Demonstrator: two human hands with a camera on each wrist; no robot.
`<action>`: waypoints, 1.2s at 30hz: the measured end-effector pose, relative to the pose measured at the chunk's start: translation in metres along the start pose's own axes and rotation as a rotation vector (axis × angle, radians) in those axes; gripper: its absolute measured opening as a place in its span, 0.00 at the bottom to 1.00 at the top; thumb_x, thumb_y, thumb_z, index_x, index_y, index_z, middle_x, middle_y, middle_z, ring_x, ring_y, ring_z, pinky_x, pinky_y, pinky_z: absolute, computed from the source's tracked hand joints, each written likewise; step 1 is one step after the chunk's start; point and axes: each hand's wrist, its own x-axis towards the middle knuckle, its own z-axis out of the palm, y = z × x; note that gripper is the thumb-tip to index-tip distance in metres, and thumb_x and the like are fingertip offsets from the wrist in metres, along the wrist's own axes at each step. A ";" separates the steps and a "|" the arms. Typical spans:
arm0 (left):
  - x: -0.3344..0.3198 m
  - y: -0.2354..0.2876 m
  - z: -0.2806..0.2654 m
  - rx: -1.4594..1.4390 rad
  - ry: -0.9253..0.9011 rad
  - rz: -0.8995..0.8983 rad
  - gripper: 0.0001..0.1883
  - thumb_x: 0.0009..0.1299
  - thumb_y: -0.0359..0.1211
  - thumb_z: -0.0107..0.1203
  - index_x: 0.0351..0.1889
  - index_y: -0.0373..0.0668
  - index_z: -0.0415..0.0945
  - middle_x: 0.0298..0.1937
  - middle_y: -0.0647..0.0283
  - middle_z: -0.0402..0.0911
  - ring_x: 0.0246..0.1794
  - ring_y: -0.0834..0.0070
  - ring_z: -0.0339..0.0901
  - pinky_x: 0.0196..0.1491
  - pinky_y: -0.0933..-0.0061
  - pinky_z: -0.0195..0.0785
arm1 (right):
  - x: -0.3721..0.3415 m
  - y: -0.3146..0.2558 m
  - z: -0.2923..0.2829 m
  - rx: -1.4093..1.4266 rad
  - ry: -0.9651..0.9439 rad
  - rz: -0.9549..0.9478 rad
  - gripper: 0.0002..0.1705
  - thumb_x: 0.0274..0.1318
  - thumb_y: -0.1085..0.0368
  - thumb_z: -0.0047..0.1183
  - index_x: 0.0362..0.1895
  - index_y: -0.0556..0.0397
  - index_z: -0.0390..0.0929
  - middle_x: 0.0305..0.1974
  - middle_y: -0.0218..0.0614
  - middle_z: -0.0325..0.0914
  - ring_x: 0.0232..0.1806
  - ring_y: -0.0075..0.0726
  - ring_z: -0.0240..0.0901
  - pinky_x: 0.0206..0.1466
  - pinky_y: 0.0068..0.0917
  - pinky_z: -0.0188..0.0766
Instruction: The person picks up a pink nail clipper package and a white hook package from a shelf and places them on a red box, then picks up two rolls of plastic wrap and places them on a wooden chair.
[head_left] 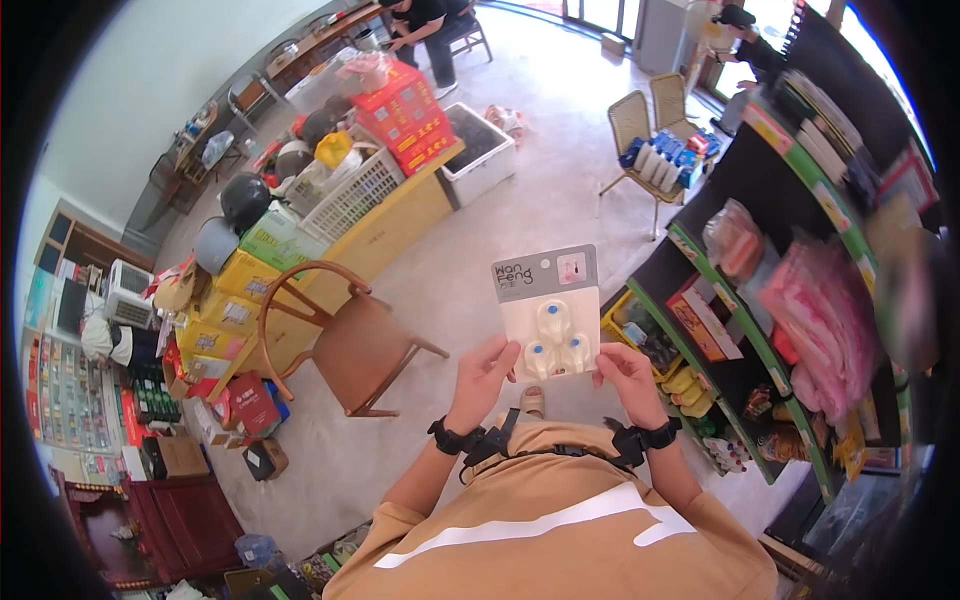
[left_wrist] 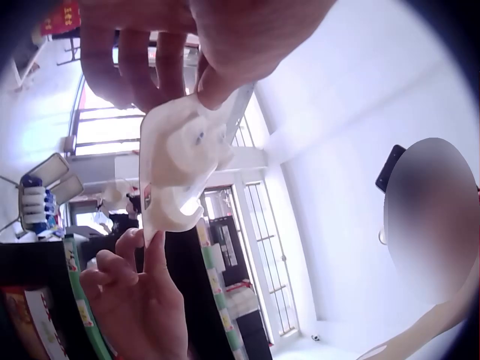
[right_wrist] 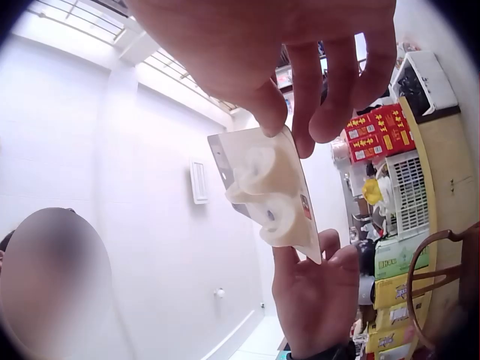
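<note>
In the head view, a carded pack (head_left: pixel 546 275) marked "Wan Feng" is held up in front of my body, its printed face toward me. Three cream-white hook-shaped pieces with blue dots sit on its lower part; they stand out from the card in the left wrist view (left_wrist: pixel 184 150). My left hand (head_left: pixel 482 380) pinches the card's lower left edge between thumb and fingers. At the opposite lower edge, my right hand (head_left: pixel 630 378) pinches it the same way. Both thumbs show at the card's sides, while some fingertips are hidden behind it.
A brown wooden chair (head_left: pixel 360 345) stands ahead on the left, beside a counter stacked with yellow boxes (head_left: pixel 245 290) and red boxes (head_left: pixel 408 115). Shelves with green edges (head_left: pixel 735 310) rise close on my right. Two wicker chairs (head_left: pixel 632 125) stand farther off; other people are in the background.
</note>
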 end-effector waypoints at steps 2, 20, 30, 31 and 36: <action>0.004 0.001 -0.020 -0.008 0.070 0.020 0.11 0.77 0.35 0.53 0.42 0.35 0.80 0.32 0.73 0.76 0.29 0.87 0.69 0.33 0.81 0.66 | 0.021 0.006 0.019 0.004 -0.022 0.027 0.12 0.66 0.69 0.54 0.51 0.60 0.79 0.30 0.28 0.79 0.31 0.20 0.73 0.38 0.20 0.70; 0.188 -0.020 -0.136 -0.016 0.301 -0.155 0.12 0.73 0.33 0.56 0.49 0.35 0.81 0.38 0.63 0.85 0.35 0.83 0.77 0.38 0.80 0.71 | 0.316 0.014 0.068 0.083 -0.319 0.190 0.13 0.67 0.64 0.54 0.51 0.57 0.78 0.33 0.25 0.78 0.30 0.16 0.69 0.36 0.17 0.68; 0.387 0.020 -0.185 0.082 0.269 -0.111 0.11 0.74 0.34 0.55 0.46 0.35 0.81 0.37 0.64 0.84 0.35 0.83 0.78 0.37 0.80 0.71 | 0.525 -0.026 0.073 0.057 -0.383 0.120 0.15 0.69 0.61 0.52 0.52 0.58 0.76 0.32 0.25 0.78 0.32 0.16 0.69 0.37 0.18 0.70; 0.398 0.017 -0.189 0.060 0.271 -0.103 0.11 0.74 0.34 0.55 0.46 0.35 0.81 0.37 0.64 0.84 0.35 0.83 0.77 0.37 0.80 0.71 | 0.540 -0.030 0.076 0.021 -0.378 0.111 0.15 0.69 0.61 0.52 0.53 0.58 0.76 0.32 0.26 0.78 0.32 0.16 0.69 0.37 0.18 0.71; 0.434 -0.007 -0.207 0.007 0.343 -0.198 0.10 0.74 0.34 0.56 0.44 0.37 0.80 0.34 0.65 0.83 0.33 0.82 0.77 0.37 0.80 0.71 | 0.586 -0.019 0.085 -0.070 -0.330 0.188 0.15 0.69 0.61 0.51 0.53 0.57 0.76 0.33 0.28 0.79 0.32 0.15 0.69 0.33 0.18 0.71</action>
